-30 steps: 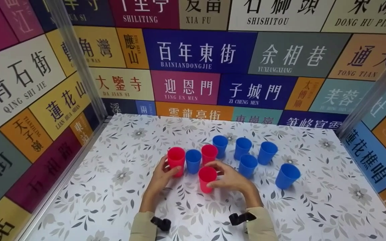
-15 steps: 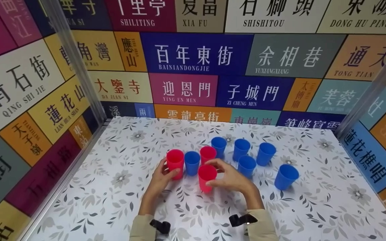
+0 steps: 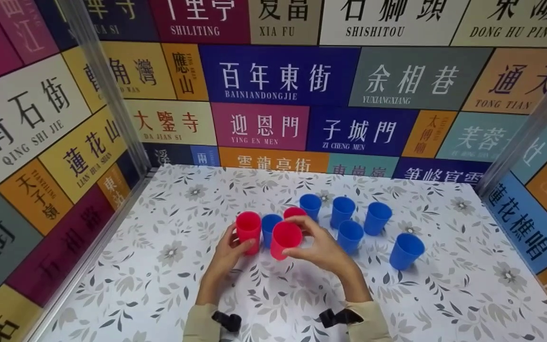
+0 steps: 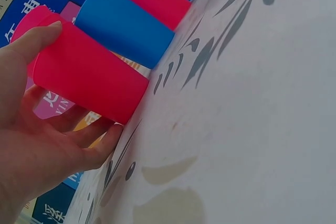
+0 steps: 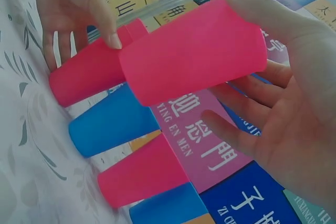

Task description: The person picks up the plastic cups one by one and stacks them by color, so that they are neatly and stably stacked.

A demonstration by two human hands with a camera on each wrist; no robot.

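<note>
Over the desk (image 3: 159,285) here, the right hand (image 3: 325,244) grips a red cup (image 3: 286,236) in mid-air, while the left hand (image 3: 227,252) holds a second red cup (image 3: 249,230) upright, just beside a blue cup (image 3: 268,230).

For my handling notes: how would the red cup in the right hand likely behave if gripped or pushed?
The red cup looks fairly stiff: no dent shows where the right hand grips it. It is probably light: the wall looks thin. Once standing, it might tip if pushed high, since its base is narrower than its rim.
</note>
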